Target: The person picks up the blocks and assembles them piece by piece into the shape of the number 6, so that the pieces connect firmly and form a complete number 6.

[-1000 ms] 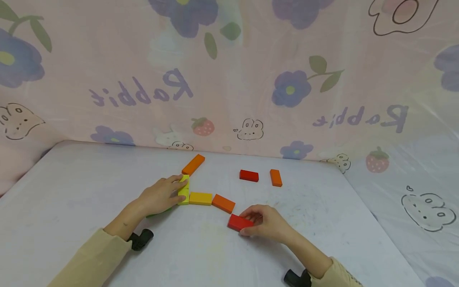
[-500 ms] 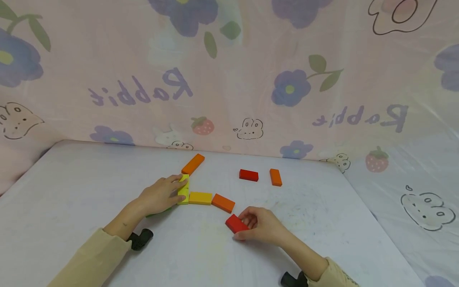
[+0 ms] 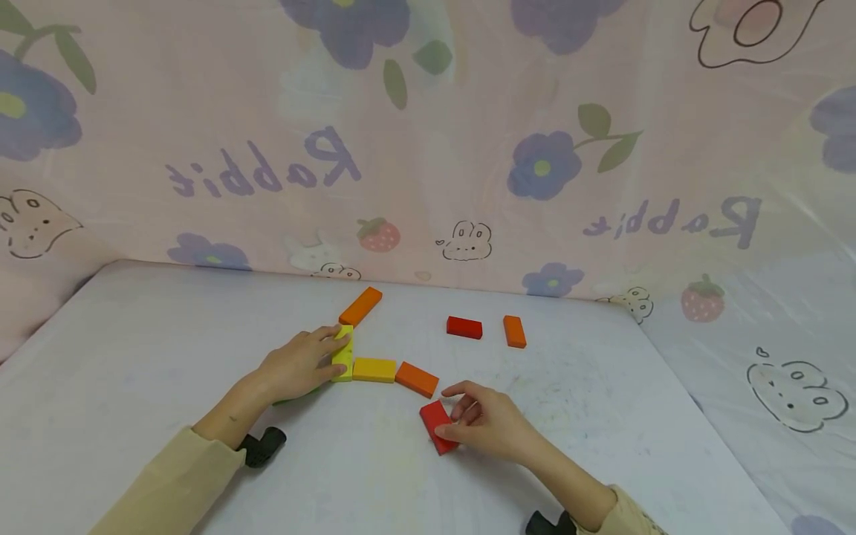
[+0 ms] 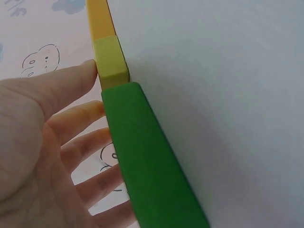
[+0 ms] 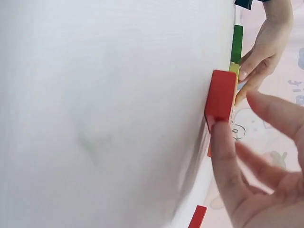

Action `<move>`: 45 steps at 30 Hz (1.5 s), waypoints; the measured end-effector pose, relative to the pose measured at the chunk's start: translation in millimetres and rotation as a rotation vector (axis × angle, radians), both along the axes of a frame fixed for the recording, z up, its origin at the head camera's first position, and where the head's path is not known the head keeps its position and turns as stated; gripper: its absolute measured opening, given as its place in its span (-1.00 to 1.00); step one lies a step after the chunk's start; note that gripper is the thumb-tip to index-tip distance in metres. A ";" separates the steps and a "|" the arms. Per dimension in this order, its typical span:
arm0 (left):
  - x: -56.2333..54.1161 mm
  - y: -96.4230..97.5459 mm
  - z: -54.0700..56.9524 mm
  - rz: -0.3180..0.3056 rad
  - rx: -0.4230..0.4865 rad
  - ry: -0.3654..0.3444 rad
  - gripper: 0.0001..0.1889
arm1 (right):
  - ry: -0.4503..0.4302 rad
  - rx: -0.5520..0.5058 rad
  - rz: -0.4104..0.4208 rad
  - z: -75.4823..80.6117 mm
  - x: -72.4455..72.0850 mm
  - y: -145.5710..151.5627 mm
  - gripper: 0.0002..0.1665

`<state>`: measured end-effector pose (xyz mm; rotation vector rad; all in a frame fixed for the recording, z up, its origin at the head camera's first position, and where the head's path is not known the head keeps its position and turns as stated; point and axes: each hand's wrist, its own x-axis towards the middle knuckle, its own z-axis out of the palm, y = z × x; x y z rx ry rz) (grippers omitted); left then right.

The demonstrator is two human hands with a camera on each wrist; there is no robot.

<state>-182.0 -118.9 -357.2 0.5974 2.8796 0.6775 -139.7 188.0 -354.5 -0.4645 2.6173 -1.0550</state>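
A lime-yellow block [image 3: 345,357] lies under my left hand [image 3: 294,364], whose thumb and fingers rest on it. In the left wrist view the thumb [image 4: 71,83] touches a yellow block end, and the fingers stretch past a long green block [image 4: 147,156]. My right hand [image 3: 491,423] holds a red block [image 3: 433,423] with the thumb over it, the index finger raised off. The right wrist view has the thumb [image 5: 223,147] against one end of the red block. The red block stands apart from the neighbouring orange block [image 3: 417,379].
A yellow block [image 3: 374,369] links the lime-yellow one to the orange block. Another orange block [image 3: 361,306] slants off its far end. Farther back lie a second red block [image 3: 464,327] and a small orange block [image 3: 515,331]. A printed curtain [image 3: 428,148] borders the white table [image 3: 200,319].
The red block has turned in my right hand, its long side now pointing more toward me, and shifted slightly left and nearer. My right index finger has lifted off it. The left hand stays put.
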 end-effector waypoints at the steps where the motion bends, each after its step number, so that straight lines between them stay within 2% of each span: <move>1: -0.1 -0.2 -0.1 -0.001 -0.003 0.001 -0.42 | -0.004 -0.015 0.014 0.8 -0.2 1.3 -0.47; 7: -1.3 -1.3 -0.8 -0.004 -0.009 0.006 -0.42 | -0.062 -0.063 0.096 0.8 -2.5 6.6 -0.52; 11: -1.8 -1.4 -1.5 -0.005 -0.006 0.007 -0.43 | -0.095 -0.094 0.107 -1.7 -3.9 7.7 -0.51; 22: -1.4 -1.5 -1.6 -0.005 0.002 0.009 -0.43 | -0.146 -0.135 0.025 -5.2 -6.0 0.3 -0.53; 36: -2.3 -1.7 -2.6 -0.007 0.007 0.005 -0.43 | -0.210 -0.182 -0.084 -3.5 -10.4 -5.8 -0.65; 45: -2.5 -2.0 -3.0 -0.007 0.010 0.003 -0.43 | -0.241 -0.224 -0.095 -6.8 -14.3 -7.0 -0.67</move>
